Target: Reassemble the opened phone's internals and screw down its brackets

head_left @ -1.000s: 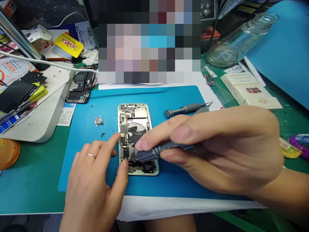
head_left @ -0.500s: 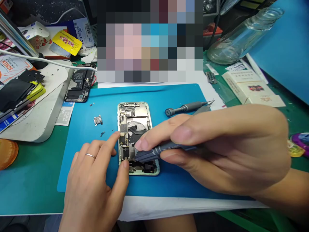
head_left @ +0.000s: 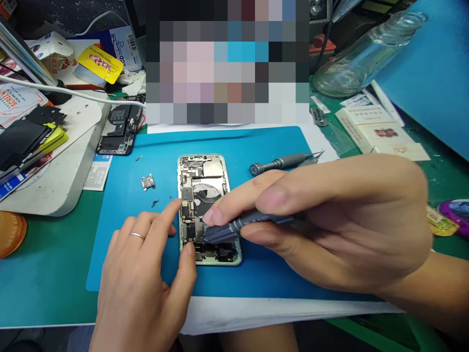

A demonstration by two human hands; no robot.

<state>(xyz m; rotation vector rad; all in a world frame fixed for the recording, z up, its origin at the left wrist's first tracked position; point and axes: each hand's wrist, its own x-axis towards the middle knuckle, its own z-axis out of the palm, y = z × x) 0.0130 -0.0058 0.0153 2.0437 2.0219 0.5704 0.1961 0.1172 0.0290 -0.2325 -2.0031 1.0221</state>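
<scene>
An opened phone (head_left: 208, 172) lies on the blue mat with its circuit boards and inner parts bare. My left hand (head_left: 146, 264) rests at the phone's left side, fingers spread; the index fingertip touches the edge and the thumb tip presses near the lower left corner. My right hand (head_left: 340, 210) is closed round a dark grey screwdriver (head_left: 234, 227), tilted low across the phone. Its thin tip meets the lower left part of the phone's inside, close to my left thumb; the exact contact point is too small to make out.
On the blue mat (head_left: 124, 264) lie a small metal bracket (head_left: 148, 182), tiny screws (head_left: 138, 158) and another screwdriver (head_left: 278, 163). A second phone part (head_left: 119, 127) sits at the back left. Toward the right back are a glass bottle (head_left: 366, 58) and a white box (head_left: 377, 129).
Almost nothing differs. The view has shifted very slightly; both hands, the screwdriver and the phone keep the same places relative to one another.
</scene>
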